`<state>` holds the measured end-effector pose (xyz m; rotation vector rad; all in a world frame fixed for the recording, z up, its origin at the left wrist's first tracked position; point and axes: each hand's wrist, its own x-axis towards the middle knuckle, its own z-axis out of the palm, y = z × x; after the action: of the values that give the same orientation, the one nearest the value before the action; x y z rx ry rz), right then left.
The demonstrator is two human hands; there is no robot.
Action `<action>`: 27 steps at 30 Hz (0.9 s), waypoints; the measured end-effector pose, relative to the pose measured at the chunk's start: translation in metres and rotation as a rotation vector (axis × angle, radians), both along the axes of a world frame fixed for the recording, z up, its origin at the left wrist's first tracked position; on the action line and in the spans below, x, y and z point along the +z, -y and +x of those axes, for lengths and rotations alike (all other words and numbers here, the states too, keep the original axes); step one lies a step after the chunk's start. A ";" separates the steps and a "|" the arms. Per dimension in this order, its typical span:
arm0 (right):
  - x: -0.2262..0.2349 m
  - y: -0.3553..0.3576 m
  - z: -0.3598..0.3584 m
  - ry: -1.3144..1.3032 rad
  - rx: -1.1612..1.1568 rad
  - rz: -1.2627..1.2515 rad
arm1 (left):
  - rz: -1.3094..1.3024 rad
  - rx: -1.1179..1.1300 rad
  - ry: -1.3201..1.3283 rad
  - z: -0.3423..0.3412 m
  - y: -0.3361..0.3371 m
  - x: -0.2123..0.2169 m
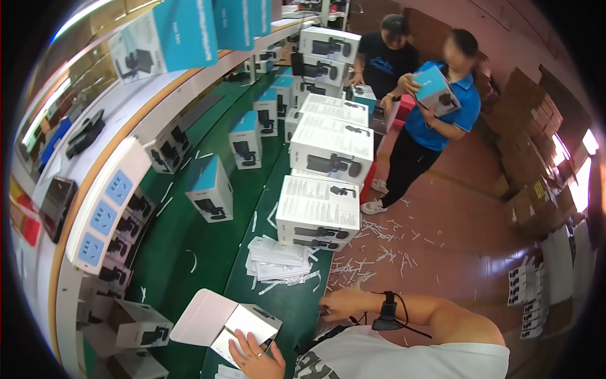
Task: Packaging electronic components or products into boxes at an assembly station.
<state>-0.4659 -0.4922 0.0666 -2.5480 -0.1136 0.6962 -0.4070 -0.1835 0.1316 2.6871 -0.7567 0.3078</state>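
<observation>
Left hand (257, 359) fingers spread flat on the open white box (245, 322), toward the bench's (293, 303) near right corner. Right hand (343, 305) just beside the right edge (blurry, can't tell its grip).

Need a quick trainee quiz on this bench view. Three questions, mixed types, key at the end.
1. Multiple choice: which of the wearer's hands rests on the open white box?
A) left
B) right
C) neither

2. True or false: the co-worker in the blue shirt holds a blue-and-white carton.

3. Count: how many blue sockets are on the white power strip?

Key:
1. A: the left hand, fingers spread.
2. True.
3. Three.
</observation>
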 end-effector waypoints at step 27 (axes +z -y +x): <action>0.068 -0.225 0.146 0.965 0.276 0.404 | -0.035 0.064 0.010 -0.024 -0.026 -0.023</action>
<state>-0.3200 -0.2670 0.1343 -2.2534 -0.8354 -0.4843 -0.4312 -0.1578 0.1089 2.6821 -0.6629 0.3476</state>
